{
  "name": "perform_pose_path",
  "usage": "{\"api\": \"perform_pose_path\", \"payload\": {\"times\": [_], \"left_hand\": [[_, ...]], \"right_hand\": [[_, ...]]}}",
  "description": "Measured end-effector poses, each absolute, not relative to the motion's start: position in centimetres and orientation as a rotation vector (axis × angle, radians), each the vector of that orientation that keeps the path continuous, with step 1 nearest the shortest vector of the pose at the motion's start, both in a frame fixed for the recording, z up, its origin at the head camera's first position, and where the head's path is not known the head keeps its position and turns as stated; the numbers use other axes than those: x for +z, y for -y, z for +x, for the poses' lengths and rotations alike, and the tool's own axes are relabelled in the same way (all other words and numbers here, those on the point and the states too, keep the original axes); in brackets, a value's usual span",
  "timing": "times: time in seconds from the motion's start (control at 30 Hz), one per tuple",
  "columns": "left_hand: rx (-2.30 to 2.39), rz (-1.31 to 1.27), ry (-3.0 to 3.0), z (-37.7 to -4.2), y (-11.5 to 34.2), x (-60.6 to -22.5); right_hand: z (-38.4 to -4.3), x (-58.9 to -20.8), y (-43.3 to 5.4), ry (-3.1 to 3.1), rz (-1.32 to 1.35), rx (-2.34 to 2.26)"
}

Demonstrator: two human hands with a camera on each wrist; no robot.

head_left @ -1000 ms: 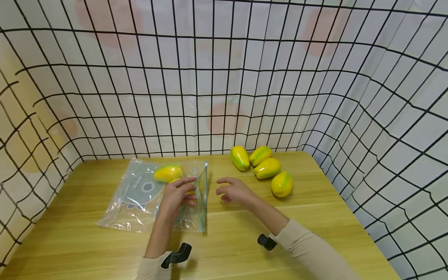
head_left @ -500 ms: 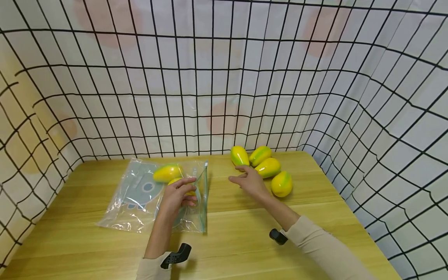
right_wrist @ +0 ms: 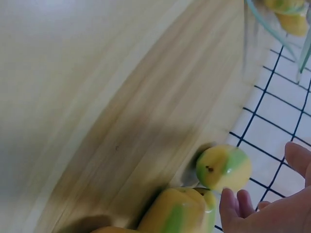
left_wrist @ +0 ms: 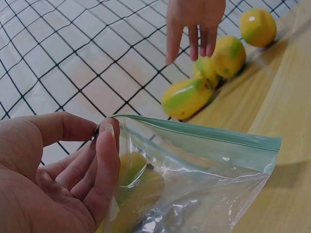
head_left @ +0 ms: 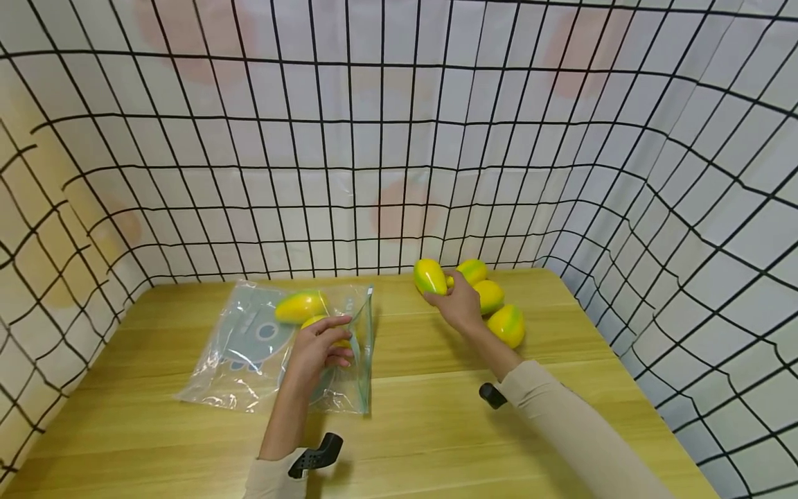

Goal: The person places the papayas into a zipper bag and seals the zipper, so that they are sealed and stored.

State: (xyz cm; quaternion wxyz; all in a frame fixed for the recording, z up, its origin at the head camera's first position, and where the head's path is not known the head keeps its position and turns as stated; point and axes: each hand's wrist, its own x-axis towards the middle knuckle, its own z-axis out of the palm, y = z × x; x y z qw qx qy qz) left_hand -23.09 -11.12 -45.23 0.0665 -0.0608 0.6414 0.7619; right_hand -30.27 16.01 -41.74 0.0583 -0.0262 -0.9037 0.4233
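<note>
pinching the bag (head_left: 249, 346): left hand (head_left: 314, 348); hovering by yellow fruit (head_left: 429, 276): right hand (head_left: 460, 303)

- Clear, blue-printed zip bag (head_left: 249, 391), lying on the tabletop (head_left: 418, 430), its green-edged mouth parted and facing right.
- Two glossy yellow-green fruits (head_left: 302, 307) inside, one partly hidden.
- Four matching fruits (head_left: 491, 298), clustered right of the bag.
</note>
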Motion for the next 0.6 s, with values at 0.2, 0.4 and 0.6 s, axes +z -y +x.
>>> {"api": "perform_pose_path", "payload": {"times": [0.2,0.4,0.6], "left_hand": [[2.305,-0.178,-1.928,-23.1,11.0,-45.3],[2.307,-0.182,-1.941,-23.1,10.9,-45.3],[2.31,-0.188,-1.944,-23.2,11.0,-45.5]], "right_hand": [[-31.7,-42.3,-16.0,2.772,-0.134,1.235],[-32.8,-43.0,-16.0,2.774,-0.172,1.192],[-33.3,-43.6,-15.4,2.781,-0.136,1.171]]}}
